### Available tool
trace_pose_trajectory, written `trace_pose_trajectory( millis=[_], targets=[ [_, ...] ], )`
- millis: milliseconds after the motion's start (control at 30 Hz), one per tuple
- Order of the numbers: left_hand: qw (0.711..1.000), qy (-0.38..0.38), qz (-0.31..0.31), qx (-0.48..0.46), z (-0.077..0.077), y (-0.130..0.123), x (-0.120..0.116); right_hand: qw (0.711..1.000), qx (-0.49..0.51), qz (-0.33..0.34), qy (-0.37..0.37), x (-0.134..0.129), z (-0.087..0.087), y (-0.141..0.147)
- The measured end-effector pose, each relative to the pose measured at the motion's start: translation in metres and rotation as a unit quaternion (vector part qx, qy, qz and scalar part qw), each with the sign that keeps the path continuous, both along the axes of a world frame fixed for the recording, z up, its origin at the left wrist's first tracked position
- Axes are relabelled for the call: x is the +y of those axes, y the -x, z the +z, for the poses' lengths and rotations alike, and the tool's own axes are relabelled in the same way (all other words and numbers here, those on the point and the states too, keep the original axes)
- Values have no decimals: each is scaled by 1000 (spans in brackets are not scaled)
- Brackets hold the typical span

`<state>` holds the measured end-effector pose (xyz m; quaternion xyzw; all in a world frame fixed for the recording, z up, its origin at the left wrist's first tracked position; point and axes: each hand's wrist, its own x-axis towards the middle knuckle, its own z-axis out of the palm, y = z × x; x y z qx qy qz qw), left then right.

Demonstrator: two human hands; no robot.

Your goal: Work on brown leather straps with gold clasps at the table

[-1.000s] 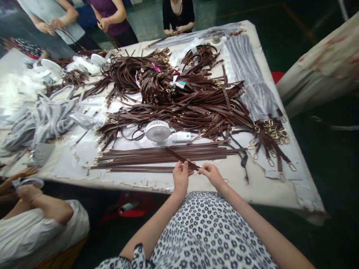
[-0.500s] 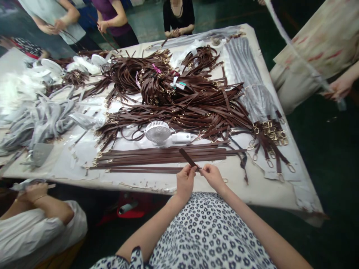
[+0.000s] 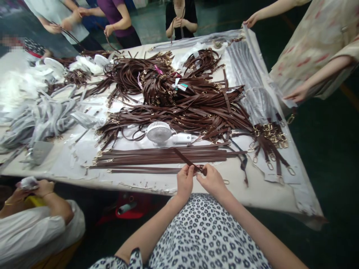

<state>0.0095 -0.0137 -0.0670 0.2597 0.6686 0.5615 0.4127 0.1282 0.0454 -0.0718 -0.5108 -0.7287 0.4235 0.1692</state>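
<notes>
Over the near edge of the table (image 3: 157,183), both hands worked one brown strap (image 3: 183,157).
The left hand (image 3: 185,182) pinched it between thumb and fingers; the right hand (image 3: 211,179) was closed on its end by the metal clasp, just beside the row of flat straps (image 3: 162,154).

Has a broad, cream-covered table (image 3: 246,194) across the middle of the frame, dark green floor (image 3: 336,157) at right, and brighter light at the far left
</notes>
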Motion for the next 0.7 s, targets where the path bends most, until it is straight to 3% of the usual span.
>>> trace_pose_trajectory(
  millis=[233, 433, 567, 700],
  targets=[
    [993, 15, -59, 103, 3, -2, -7, 1000, -6, 2, 15, -3, 12, -2],
    [979, 23, -138, 150, 20, -5, -9, 996, 57, -31, 59, -2, 1, -6],
    [978, -14, -191, 83, 21, -3, -8, 983, 137, -53, 111, 1, -9, -19],
    [985, -36, -171, 0, 14, 1, -5, 964, 206, -48, 162, 2, -7, -31]
  ],
)
